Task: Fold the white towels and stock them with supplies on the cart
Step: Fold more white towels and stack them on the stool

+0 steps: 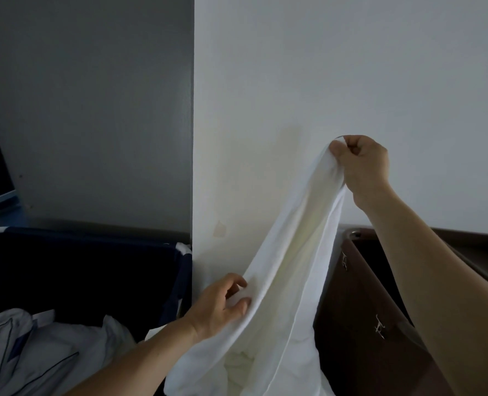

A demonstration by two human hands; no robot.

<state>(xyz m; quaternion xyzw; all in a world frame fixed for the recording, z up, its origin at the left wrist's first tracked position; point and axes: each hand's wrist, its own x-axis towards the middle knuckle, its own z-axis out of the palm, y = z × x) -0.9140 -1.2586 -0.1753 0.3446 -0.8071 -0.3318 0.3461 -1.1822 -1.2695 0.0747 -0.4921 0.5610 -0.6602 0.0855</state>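
A white wall (337, 75) fills the upper right, meeting a grey wall (88, 110) at a vertical corner left of the middle. In front of the white wall hangs the white towel (291, 252), stretched on a slant from upper right to lower left. It is plain white cloth, faintly cream in the shadowed fold down its middle, with a narrow stitched hem along its long edges. It is loosely gathered lengthwise rather than spread flat. Its lower end is bunched in soft creases at the bottom of the view, between two bins.

On the left stands a dark blue bin (79, 267). In it lies rumpled white linen (22, 352) trimmed with thin dark piping. On the right is a brown bin (365, 338) with a metal corner at its top.

The right hand (360, 164) is raised, its fingers curled tight in a fist that pinches the towel's top end. The left hand (222, 304) is lower and nearer, pinching the towel's left edge between thumb and fingers.

Two small metal clips (380, 328) sit on the brown bin's side. A small pale patch (219, 228) marks the white wall near the corner.
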